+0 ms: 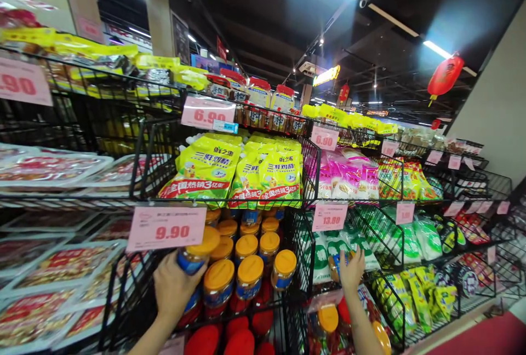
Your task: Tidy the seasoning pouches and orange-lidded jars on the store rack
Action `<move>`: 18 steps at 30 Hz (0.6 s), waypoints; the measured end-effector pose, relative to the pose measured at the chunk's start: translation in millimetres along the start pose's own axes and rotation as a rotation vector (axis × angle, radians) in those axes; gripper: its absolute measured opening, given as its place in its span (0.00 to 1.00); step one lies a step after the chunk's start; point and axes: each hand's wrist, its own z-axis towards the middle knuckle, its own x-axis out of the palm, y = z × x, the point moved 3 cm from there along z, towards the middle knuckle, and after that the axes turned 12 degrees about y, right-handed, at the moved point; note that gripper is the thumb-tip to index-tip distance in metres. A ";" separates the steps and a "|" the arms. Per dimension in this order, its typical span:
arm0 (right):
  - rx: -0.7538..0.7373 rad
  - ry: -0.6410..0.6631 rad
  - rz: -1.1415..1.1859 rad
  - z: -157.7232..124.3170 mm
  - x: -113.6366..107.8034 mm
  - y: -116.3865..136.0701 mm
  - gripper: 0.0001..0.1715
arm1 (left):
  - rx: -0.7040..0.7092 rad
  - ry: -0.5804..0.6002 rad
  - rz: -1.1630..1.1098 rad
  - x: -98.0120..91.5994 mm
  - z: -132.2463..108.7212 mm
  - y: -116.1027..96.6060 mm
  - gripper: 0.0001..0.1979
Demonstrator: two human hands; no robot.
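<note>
My left hand (177, 284) is closed around a jar (193, 259) with a yellow lid and a blue label, at the left of a wire basket. Several similar yellow-lidded jars (250, 275) stand in rows beside it. Further right, my right hand (351, 272) is closed on another jar (335, 266), mostly hidden behind the fingers; a bit of blue label and brown contents shows. That hand is in front of green-and-white bags (322, 248). Below it, a yellow-lidded jar (327, 319) sits among red packages.
Yellow seasoning bags (205, 166) fill the basket above the jars. Black wire dividers (302, 256) separate the compartments. Pink price cards (166, 228) hang from the shelf edges. Flat packaged trays (61, 267) lie at left, and red-lidded containers (240, 341) stand below.
</note>
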 end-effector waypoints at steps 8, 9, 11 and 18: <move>-0.716 0.441 0.507 -188.0 53.9 121.4 0.65 | 0.733 -0.140 -0.091 -24.9 -69.9 -67.2 0.36; -0.695 0.494 0.569 -198.6 63.2 125.8 0.70 | 0.792 -0.111 -0.125 -29.5 -75.8 -84.6 0.37; -0.588 0.518 0.685 -203.9 74.6 123.4 0.68 | 0.868 -0.037 -0.180 -34.2 -81.7 -113.7 0.40; -0.311 0.084 0.667 -141.8 16.4 48.4 0.55 | 0.613 0.144 -0.159 10.3 -18.4 -87.0 0.31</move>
